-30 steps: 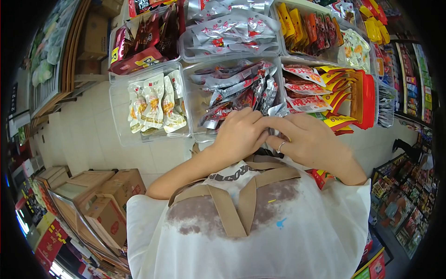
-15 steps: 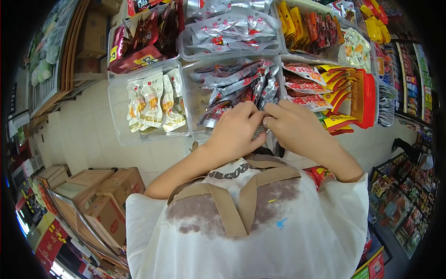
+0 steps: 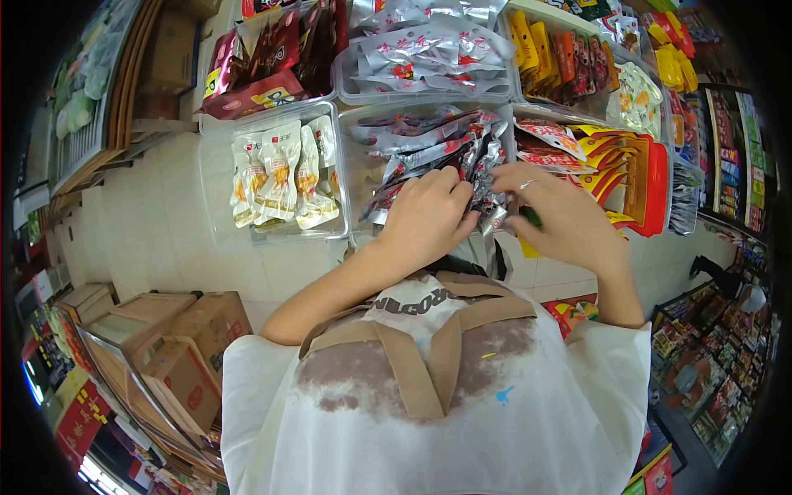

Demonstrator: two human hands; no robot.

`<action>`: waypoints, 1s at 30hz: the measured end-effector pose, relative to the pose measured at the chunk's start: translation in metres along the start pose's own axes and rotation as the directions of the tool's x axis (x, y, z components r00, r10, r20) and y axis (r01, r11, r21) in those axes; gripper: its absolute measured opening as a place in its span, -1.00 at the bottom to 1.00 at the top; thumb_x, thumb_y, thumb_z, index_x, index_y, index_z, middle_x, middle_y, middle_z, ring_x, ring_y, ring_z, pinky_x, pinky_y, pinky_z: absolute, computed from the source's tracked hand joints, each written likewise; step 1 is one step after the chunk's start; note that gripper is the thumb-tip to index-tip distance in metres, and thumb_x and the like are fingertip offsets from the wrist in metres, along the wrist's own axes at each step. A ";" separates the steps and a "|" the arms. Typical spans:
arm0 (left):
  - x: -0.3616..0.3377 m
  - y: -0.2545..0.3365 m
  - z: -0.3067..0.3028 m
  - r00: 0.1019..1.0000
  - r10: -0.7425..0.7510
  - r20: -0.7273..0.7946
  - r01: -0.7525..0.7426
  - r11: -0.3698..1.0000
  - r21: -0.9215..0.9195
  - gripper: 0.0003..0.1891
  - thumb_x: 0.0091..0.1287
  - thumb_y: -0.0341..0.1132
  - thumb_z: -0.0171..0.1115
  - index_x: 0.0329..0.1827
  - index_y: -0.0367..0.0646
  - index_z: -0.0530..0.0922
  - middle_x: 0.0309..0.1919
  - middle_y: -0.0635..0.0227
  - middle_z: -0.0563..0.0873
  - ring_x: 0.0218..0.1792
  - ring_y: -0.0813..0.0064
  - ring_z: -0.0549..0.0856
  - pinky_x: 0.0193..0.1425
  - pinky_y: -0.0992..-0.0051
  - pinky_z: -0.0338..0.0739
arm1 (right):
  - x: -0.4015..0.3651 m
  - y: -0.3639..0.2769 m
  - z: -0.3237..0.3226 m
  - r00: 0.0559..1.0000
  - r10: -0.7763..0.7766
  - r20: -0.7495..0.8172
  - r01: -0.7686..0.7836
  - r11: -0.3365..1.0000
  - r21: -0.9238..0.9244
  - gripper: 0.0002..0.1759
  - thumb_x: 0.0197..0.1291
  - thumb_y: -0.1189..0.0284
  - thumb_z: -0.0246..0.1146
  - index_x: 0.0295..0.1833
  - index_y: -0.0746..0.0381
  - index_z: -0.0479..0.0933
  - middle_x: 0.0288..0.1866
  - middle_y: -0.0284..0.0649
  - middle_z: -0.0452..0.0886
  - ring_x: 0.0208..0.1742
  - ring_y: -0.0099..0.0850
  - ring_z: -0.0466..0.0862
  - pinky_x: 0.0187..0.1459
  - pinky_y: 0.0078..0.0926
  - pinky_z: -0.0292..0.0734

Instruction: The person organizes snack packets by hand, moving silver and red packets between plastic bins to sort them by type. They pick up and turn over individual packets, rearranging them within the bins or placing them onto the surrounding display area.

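Silver and dark foil packets [image 3: 421,153] fill a clear plastic bin in the middle of the front row. My left hand [image 3: 429,206] is at the bin's near side, its fingers curled against the packets; what they grip is too small to make out. Just right of it, my right hand [image 3: 561,214] has thumb and fingers apart around the right end of the same packets, with nothing held between them. White packets [image 3: 276,173] lie in the clear bin to the left. Red and yellow packets [image 3: 602,157] stand in the bin to the right.
Behind are bins of dark red packets [image 3: 289,49], silver packets [image 3: 429,49] and yellow and orange packets [image 3: 553,54]. Cardboard boxes [image 3: 190,355] sit at the lower left. A shelf of goods [image 3: 701,363] stands at the right.
My right hand has moved right, away from my left hand, and its fingers have spread. My left hand stays at the packets. The view has shifted slightly.
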State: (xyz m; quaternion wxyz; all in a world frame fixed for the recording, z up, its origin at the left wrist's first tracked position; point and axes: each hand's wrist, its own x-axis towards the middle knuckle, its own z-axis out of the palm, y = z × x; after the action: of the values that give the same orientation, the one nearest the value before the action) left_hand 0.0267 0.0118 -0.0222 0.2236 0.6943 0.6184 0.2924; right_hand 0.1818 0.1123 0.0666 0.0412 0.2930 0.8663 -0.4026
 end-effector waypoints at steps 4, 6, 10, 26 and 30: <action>0.000 0.002 -0.002 0.999 -0.026 0.025 0.026 1.000 -0.015 -0.79 0.05 -0.30 0.28 -0.29 -0.20 0.56 -0.40 0.25 0.49 -0.32 0.22 0.57 -0.25 0.30 0.45 | -0.007 0.013 0.005 0.988 -0.137 -0.076 0.111 0.954 -0.279 -0.88 0.05 0.44 0.22 -0.26 0.17 0.56 -0.20 -0.35 0.56 -0.25 -0.35 0.59 -0.23 -0.36 0.53; -0.002 0.002 -0.004 0.999 -0.036 0.017 0.036 0.999 -0.032 -0.78 0.04 -0.30 0.28 -0.27 -0.19 0.57 -0.40 0.24 0.50 -0.32 0.22 0.57 -0.25 0.31 0.44 | -0.009 0.015 0.005 0.961 -0.254 -0.107 0.189 0.891 -0.412 -0.89 0.04 0.40 0.26 -0.29 0.17 0.57 -0.28 -0.38 0.57 -0.27 -0.34 0.56 -0.24 -0.38 0.50; -0.001 0.005 -0.011 0.999 -0.024 -0.047 0.015 0.985 -0.174 -0.79 0.06 -0.31 0.28 -0.26 -0.18 0.58 -0.40 0.25 0.53 -0.31 0.23 0.58 -0.25 0.32 0.44 | -0.005 0.022 -0.006 0.977 -0.214 0.014 0.204 0.911 -0.359 -0.87 0.01 0.37 0.28 -0.31 0.15 0.57 -0.32 -0.38 0.57 -0.30 -0.33 0.53 -0.24 -0.40 0.47; 0.003 0.012 0.001 1.000 -0.001 0.002 0.001 0.988 -0.154 -0.80 0.15 -0.29 0.23 -0.49 -0.23 0.48 -0.53 0.21 0.54 -0.41 0.20 0.57 -0.35 0.26 0.43 | 0.012 0.022 0.025 0.983 -0.110 -0.149 0.071 0.967 -0.245 -0.92 0.04 0.43 0.20 -0.38 0.21 0.49 -0.35 -0.22 0.56 -0.27 -0.20 0.56 -0.23 -0.29 0.42; 0.006 0.012 -0.002 1.000 0.008 0.020 -0.007 0.999 -0.044 -0.78 0.16 -0.25 0.22 -0.51 -0.20 0.49 -0.55 0.23 0.56 -0.42 0.21 0.57 -0.35 0.26 0.42 | 0.004 0.030 0.029 0.941 -0.318 -0.118 0.232 0.857 -0.460 -0.84 -0.05 0.43 0.27 -0.31 0.19 0.49 -0.20 -0.34 0.55 -0.17 -0.33 0.53 -0.14 -0.35 0.42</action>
State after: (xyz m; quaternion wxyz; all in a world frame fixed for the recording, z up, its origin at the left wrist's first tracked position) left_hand 0.0346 0.0161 -0.0119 0.2440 0.6944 0.6069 0.3000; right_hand 0.1898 0.1089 0.0252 -0.0348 0.1858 0.9674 -0.1686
